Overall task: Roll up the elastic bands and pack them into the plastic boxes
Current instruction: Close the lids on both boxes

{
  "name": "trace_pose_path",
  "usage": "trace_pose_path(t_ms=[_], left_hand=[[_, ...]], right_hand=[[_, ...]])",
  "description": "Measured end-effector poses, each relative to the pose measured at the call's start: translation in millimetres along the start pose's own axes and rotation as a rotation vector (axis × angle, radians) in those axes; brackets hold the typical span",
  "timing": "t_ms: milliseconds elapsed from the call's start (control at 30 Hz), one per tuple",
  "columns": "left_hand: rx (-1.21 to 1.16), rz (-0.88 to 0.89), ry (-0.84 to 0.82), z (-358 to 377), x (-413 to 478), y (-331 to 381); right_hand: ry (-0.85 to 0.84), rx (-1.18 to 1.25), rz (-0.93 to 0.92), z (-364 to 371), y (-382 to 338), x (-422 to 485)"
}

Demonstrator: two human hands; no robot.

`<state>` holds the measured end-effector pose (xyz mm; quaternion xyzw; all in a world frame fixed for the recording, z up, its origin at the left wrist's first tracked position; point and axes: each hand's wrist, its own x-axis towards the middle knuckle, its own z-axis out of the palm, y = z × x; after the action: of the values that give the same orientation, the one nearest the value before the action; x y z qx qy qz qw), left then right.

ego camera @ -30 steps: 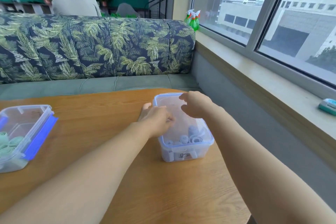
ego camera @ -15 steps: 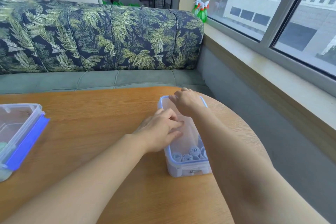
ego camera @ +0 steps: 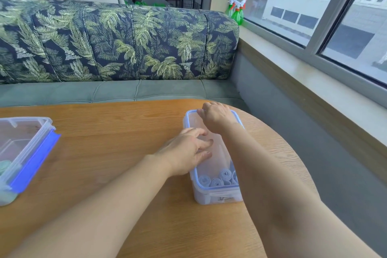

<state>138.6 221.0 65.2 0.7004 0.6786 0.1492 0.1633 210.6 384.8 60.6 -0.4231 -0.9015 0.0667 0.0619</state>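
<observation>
Your left hand [ego camera: 186, 153] lies open, fingers straight and a little spread. The fingers [ego camera: 202, 144] rest flat on top of the plastic box [ego camera: 217, 197], on what looks like its clear lid, near the box's 9 o'clock long side. Your right hand [ego camera: 215, 118] sits at the box's 12 o'clock end with knuckles up and fingers bent down over the far rim. The fingertips are hidden, so you cannot tell whether they grip the rim or only press on it.

The plastic box stands upright on the table [ego camera: 117, 132], to the right of the middle. Its long axis runs from 6 to 12 o'clock, leaning slightly toward 11, with a short end facing you. Through the clear wall at the 6 o'clock end you see rolled bands [ego camera: 219, 178] standing side by side, their spiral ends up.

At the box's 3 o'clock the table's rounded edge curves in close, just beyond your right forearm. At 12 o'clock the table edge lies just past your right hand, with the sofa [ego camera: 129, 44] behind it. Bare wood spreads wide at 9 o'clock and at 6 o'clock. Well apart at 9 o'clock, at the view's border, stands a second box [ego camera: 31, 130] with a blue flap hanging open and green rolls [ego camera: 4, 166] inside.
</observation>
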Motion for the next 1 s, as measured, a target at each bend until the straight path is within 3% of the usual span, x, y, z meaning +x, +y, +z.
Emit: trace_pose_path(t_ms=[433,700,1000], left_hand=[[-0.002,-0.044,0.032,0,-3,5],[-0.344,-0.165,0.333,-17,-25,12],[-0.32,-0.3,0.384,-45,-118,-10]], right_hand=[[-0.011,0.006,0.095,-15,-14,-16],[0.017,0.183,0.23,-41,-7,-67],[0.026,0.32,0.0,-50,-125,-117]])
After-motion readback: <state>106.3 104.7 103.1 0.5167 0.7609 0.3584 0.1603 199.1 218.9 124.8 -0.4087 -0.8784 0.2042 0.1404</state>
